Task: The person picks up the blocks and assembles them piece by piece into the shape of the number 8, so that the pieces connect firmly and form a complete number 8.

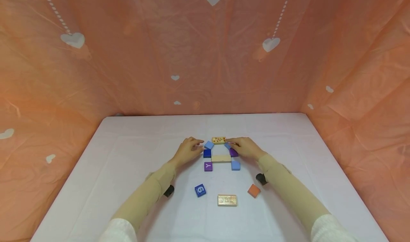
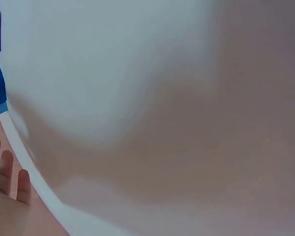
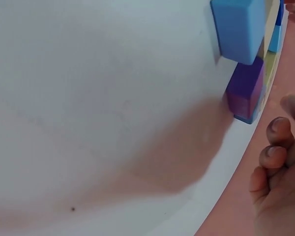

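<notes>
Blocks lie in a ring in the head view. At its top is a wooden block with printed markings [image 1: 219,140]; at upper left are a light blue block [image 1: 209,145] and a dark blue block [image 1: 207,153]. My left hand [image 1: 188,150] is beside these two, fingers loosely bent and holding nothing. My right hand [image 1: 246,148] is at the upper right, its index finger at the wooden block's right end, partly covering a light blue block [image 1: 227,146] and a purple block [image 1: 234,152]. In the right wrist view its fingers [image 3: 273,157] are bent; no block shows between them.
A plain wooden block [image 1: 221,159] crosses the ring's lower part, between a purple Y block [image 1: 208,166] and a light blue block [image 1: 235,165]. Nearer lie a blue numbered block [image 1: 200,190], a printed wooden block [image 1: 227,200] and an orange block [image 1: 254,190]. Orange curtains [image 1: 205,64] surround the white table [image 1: 134,135].
</notes>
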A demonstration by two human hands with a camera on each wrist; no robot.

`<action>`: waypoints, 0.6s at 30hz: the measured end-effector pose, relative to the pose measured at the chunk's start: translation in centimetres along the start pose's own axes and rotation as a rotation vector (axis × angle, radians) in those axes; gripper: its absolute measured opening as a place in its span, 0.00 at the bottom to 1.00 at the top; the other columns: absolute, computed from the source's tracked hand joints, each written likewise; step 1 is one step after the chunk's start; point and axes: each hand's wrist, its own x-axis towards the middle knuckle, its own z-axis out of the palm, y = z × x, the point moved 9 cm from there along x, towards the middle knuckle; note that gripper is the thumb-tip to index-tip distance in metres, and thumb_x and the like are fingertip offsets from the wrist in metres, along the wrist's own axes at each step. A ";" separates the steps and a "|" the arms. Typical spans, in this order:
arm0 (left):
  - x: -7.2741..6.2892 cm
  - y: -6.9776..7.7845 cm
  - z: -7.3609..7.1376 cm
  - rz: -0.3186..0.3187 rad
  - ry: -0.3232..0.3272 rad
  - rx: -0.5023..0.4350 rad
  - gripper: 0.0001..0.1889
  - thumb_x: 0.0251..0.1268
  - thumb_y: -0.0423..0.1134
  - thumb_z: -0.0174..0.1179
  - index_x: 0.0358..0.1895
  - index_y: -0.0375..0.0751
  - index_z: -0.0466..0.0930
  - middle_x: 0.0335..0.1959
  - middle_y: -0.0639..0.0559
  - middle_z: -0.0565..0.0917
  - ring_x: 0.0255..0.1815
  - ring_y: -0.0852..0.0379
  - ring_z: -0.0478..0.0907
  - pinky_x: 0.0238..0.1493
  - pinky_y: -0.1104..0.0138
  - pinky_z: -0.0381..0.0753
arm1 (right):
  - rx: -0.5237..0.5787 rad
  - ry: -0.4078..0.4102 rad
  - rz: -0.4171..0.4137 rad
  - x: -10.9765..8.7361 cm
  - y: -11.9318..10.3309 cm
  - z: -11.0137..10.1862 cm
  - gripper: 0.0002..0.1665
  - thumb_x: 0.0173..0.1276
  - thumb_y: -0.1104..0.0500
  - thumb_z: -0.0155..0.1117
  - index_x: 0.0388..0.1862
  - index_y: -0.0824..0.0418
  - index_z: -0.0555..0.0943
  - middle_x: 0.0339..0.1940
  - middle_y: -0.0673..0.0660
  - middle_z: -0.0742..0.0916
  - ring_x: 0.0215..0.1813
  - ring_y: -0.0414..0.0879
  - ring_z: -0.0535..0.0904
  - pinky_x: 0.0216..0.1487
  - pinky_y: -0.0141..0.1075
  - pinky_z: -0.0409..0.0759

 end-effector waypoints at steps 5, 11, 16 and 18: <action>-0.8 0.1 -0.3 0.010 0.016 -0.053 0.19 0.61 0.44 0.60 0.55 0.46 0.78 0.48 0.48 0.78 0.51 0.50 0.72 0.55 0.55 0.70 | -0.002 0.028 -0.040 -0.3 -0.5 -0.3 0.20 0.71 0.55 0.51 0.61 0.54 0.75 0.55 0.57 0.83 0.38 0.44 0.74 0.45 0.39 0.71; -1.9 0.9 -0.5 0.036 0.009 -0.094 0.19 0.59 0.44 0.62 0.54 0.46 0.79 0.48 0.49 0.78 0.52 0.51 0.71 0.55 0.55 0.70 | -0.001 0.050 -0.068 -0.8 -0.6 -0.5 0.20 0.70 0.55 0.53 0.60 0.55 0.76 0.41 0.54 0.85 0.29 0.40 0.70 0.38 0.34 0.70; -2.7 1.5 -0.2 0.040 -0.020 -0.127 0.19 0.58 0.43 0.63 0.54 0.46 0.79 0.49 0.48 0.78 0.51 0.51 0.70 0.54 0.56 0.70 | 0.020 0.038 -0.057 -1.4 -0.7 -0.5 0.20 0.69 0.53 0.55 0.59 0.54 0.77 0.41 0.52 0.85 0.29 0.40 0.70 0.38 0.34 0.69; -3.0 1.8 0.0 0.054 -0.036 -0.120 0.20 0.58 0.44 0.63 0.54 0.45 0.79 0.48 0.48 0.78 0.50 0.51 0.71 0.53 0.58 0.71 | 0.025 0.031 -0.044 -1.7 -0.8 -0.4 0.21 0.69 0.52 0.55 0.59 0.53 0.77 0.43 0.51 0.86 0.30 0.40 0.70 0.39 0.34 0.69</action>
